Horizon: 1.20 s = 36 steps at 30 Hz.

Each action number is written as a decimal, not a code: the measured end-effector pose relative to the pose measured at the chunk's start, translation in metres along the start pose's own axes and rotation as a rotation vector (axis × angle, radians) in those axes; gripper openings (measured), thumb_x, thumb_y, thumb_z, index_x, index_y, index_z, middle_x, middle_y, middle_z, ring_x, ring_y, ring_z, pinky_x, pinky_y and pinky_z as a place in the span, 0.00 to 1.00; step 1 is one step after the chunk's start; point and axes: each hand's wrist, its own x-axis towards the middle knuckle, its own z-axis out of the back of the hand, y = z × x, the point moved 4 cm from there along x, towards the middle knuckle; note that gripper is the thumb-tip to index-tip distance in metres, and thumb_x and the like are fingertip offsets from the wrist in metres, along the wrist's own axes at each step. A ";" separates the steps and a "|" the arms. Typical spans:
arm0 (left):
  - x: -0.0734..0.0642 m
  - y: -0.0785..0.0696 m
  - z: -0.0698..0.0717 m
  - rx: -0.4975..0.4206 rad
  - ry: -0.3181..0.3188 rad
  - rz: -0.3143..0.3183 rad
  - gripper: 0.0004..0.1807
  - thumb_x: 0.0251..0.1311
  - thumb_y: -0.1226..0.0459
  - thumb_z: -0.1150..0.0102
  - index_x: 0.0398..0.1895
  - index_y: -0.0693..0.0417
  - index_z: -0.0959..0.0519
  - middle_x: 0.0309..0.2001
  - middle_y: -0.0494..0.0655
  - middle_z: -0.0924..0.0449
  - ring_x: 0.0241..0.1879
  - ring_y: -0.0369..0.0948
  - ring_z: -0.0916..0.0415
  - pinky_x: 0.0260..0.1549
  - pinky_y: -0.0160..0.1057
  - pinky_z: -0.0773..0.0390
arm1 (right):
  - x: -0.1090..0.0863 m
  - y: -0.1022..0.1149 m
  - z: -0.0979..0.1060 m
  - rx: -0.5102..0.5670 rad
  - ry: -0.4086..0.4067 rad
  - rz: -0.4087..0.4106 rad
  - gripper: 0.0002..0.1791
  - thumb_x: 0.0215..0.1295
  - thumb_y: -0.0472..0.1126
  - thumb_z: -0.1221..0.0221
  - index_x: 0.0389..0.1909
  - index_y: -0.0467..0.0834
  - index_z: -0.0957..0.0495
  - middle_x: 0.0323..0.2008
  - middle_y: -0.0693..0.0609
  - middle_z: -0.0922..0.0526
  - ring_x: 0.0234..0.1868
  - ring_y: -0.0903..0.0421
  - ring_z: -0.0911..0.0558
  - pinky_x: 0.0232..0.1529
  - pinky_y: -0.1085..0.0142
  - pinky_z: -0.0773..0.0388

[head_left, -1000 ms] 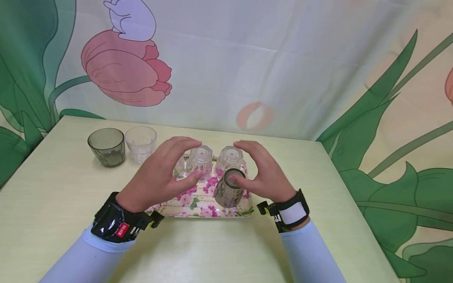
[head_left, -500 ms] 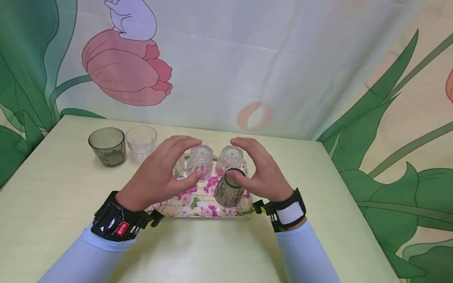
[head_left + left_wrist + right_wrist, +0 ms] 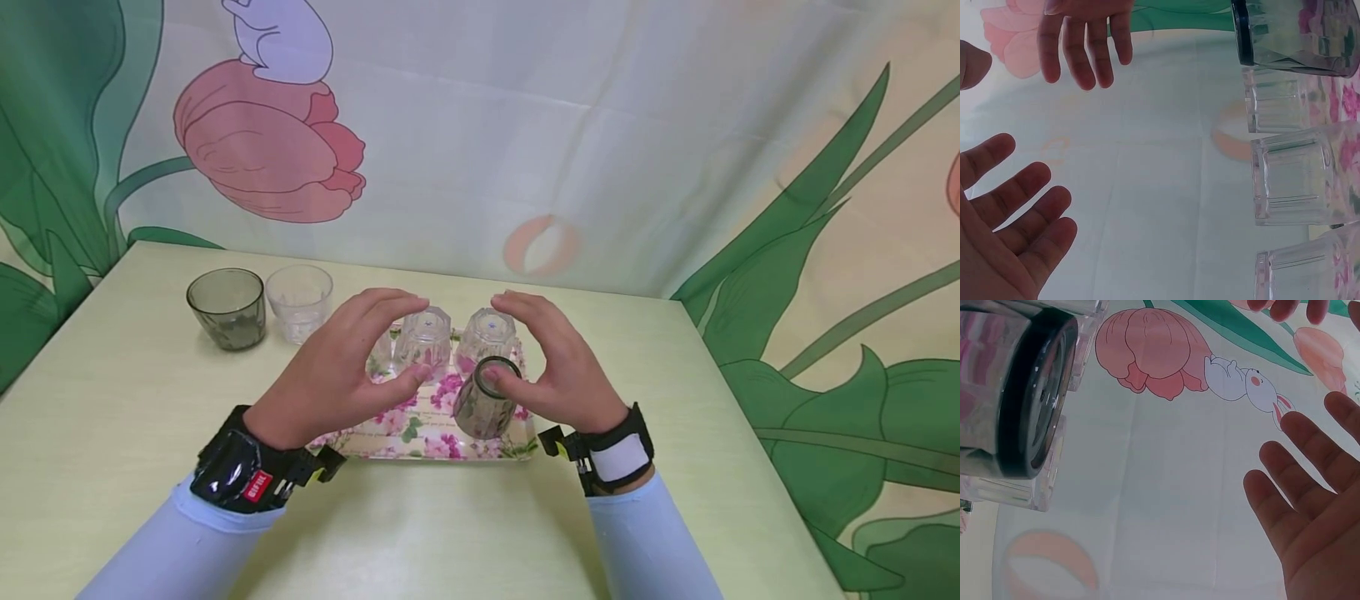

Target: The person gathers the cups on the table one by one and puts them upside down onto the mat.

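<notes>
Both hands hover above a flowered tray [image 3: 375, 448], fingers spread and loosely bent. My left hand [image 3: 337, 367] holds nothing; its palm faces the right hand across a gap, also seen as the left hand [image 3: 1010, 219] in the left wrist view. My right hand [image 3: 562, 367] is likewise without a hold, its fingers [image 3: 1297, 462] apart from the glasses in the right wrist view. Below its thumb, an upside-down smoky grey glass [image 3: 483, 410] stands on the tray. Behind are upturned clear glasses: one in the middle [image 3: 423, 342], one at right [image 3: 487, 337], another [image 3: 381, 354] partly hidden by the left hand.
At the back left of the pale table [image 3: 135, 375], a grey glass [image 3: 227, 310] and a clear glass [image 3: 298, 302] stand upright side by side. A printed curtain [image 3: 450, 150] hangs along the table's far edge.
My right hand drifts slightly left, then back to the right. The left hand and the glasses stay in place.
</notes>
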 end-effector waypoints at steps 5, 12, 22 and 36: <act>0.000 0.000 0.000 0.003 0.004 0.000 0.34 0.57 0.53 0.33 0.66 0.53 0.28 0.62 0.48 0.26 0.63 0.45 0.30 0.61 0.48 0.26 | 0.000 0.000 0.000 -0.008 0.001 -0.001 0.39 0.67 0.66 0.45 0.70 0.43 0.33 0.67 0.44 0.28 0.69 0.49 0.31 0.71 0.52 0.33; -0.003 0.000 0.000 -0.004 0.005 0.001 0.34 0.57 0.54 0.33 0.66 0.53 0.28 0.62 0.49 0.26 0.63 0.46 0.29 0.60 0.49 0.25 | 0.000 -0.001 -0.001 -0.005 -0.002 0.011 0.40 0.67 0.66 0.45 0.70 0.44 0.33 0.66 0.44 0.28 0.69 0.49 0.30 0.70 0.52 0.33; 0.000 -0.003 0.000 0.005 0.018 -0.008 0.34 0.56 0.54 0.34 0.66 0.52 0.28 0.62 0.49 0.27 0.62 0.46 0.30 0.58 0.49 0.24 | 0.000 -0.001 -0.001 -0.017 -0.003 0.021 0.40 0.67 0.66 0.45 0.70 0.43 0.33 0.66 0.43 0.28 0.69 0.48 0.30 0.71 0.52 0.33; -0.001 -0.002 -0.001 0.006 0.032 0.001 0.33 0.57 0.53 0.33 0.66 0.53 0.28 0.62 0.49 0.26 0.62 0.46 0.30 0.60 0.50 0.26 | -0.001 -0.002 -0.004 0.003 0.007 0.031 0.39 0.67 0.63 0.44 0.69 0.42 0.33 0.66 0.44 0.28 0.69 0.48 0.30 0.70 0.52 0.33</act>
